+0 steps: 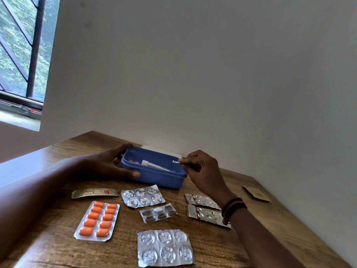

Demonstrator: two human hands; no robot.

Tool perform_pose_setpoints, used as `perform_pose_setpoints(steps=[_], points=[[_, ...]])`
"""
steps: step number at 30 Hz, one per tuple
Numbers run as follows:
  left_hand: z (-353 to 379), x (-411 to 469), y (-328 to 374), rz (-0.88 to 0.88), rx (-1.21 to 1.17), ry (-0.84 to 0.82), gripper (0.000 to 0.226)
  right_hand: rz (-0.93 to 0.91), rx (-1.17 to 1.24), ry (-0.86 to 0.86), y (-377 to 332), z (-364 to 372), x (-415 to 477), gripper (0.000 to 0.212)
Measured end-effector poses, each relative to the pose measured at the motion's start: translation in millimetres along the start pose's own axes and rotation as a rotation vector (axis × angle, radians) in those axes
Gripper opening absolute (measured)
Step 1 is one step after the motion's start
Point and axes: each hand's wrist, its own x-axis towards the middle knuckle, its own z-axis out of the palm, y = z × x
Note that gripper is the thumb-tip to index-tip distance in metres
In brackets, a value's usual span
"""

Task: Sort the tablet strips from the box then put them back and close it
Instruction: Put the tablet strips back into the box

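I count seven strips [97, 219] laid out on the table [222, 252], so sorting looks well along. The left hand [114, 163] grips the open box [154, 177] near the wall. The right hand [202, 171] pinches what may be a small strip [176, 161] over it, and refilling and closing are still to do.

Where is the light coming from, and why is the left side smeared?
Head view: daylight enters by the window, upper left, and glints on the foil strip; the near left forearm smears; the left hand gripping the blue box and right hand pinching a small strip look sharper.
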Motion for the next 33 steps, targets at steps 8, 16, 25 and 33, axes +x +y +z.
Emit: perform_pose_setpoints(steps=[8, 16, 25, 33], points=[[0.9, -0.8, 2.5, 0.037, -0.046, -0.001, 0.106, 0.131, -0.047, -0.168, 3.0, -15.6, 2.7, 0.031], [2.5, -0.2, 0.4, 0.060, -0.077, 0.008, 0.088, 0.514, -0.105, -0.542, 18.6, -69.6, 1.7, 0.021], [2.4, -2.6, 4.2, 0.067, -0.090, 0.015, 0.098, 0.726, -0.133, -0.859, 37.7, -97.4, -7.0, 0.046], [2.1, -6.6, 10.9, 0.064, -0.070, -0.004, 0.102, 0.729, -0.104, -0.884, 38.4, -86.7, -7.6, 0.046]])
